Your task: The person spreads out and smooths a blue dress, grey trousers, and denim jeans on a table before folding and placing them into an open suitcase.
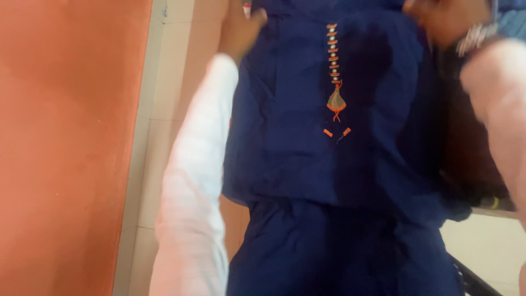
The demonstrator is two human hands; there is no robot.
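Navy tunic (307,126) held up by both top corners

Left hand (239,30) and right hand (446,19) each pinch a shoulder; its length hangs straight down, orange placket trim (334,71) centered.

Indoor room, likely a home or clothes shop.
Orange wall (66,148), pale tiled floor (150,164), dark-blue embroidered garment (307,137).

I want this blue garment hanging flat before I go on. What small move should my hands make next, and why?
Probably draw both hands a little further apart. The left hand and right hand each grip a top corner of the blue garment, yet folds still run down either side of its orange trim, so the cloth looks slack.
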